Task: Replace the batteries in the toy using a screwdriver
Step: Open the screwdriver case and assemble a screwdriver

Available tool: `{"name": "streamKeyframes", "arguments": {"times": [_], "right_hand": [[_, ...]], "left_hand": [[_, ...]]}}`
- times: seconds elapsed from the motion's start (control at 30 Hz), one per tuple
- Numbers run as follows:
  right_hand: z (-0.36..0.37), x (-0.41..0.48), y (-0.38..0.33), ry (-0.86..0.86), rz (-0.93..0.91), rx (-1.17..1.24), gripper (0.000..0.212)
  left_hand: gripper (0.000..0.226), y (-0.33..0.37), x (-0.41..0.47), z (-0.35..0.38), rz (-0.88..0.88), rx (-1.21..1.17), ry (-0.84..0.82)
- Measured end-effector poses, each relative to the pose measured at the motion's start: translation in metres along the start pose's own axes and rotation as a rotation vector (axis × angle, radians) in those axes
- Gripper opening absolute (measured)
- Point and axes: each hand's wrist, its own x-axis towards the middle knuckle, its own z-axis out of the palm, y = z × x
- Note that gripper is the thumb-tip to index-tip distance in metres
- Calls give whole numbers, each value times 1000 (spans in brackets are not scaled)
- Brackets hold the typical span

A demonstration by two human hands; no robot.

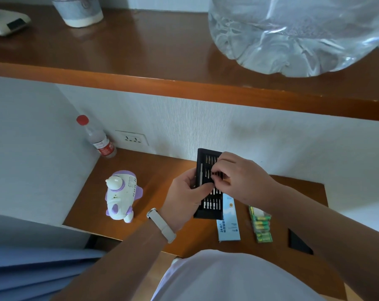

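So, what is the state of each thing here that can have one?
bit tray, open, held by the left hand
right hand, pinches a bit in the tray
toy, upright, untouched
battery pack, lying flat, untouched
bottle, upright, cap on

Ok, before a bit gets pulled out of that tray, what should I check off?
1. Bit tray gripped by the left hand: ok.
2. Right hand pinching a bit in the middle row: ok.
3. That bit fits the screw on the toy: cannot tell.
4. Toy standing on the desk, left of the tray: ok.
5. Batteries in their pack, on the desk to the right: ok.
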Motion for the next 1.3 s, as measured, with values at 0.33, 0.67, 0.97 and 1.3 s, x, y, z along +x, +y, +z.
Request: {"name": "streamKeyframes", "arguments": {"times": [0.33, 0.67, 0.97, 1.3], "right_hand": [[9, -4, -1, 33, -13, -28, 7], [9, -3, -2, 3, -65, -62, 6], [12, -8, -6, 1, 4, -37, 7], [0, -4, 3, -153, 138, 80, 14]], "left_hand": [[23, -1, 0, -2, -3, -13, 9], [20, -7, -4, 0, -34, -75, 26], [18, -8, -6, -2, -28, -67, 15], [23, -11, -8, -2, -57, -49, -38]]}}
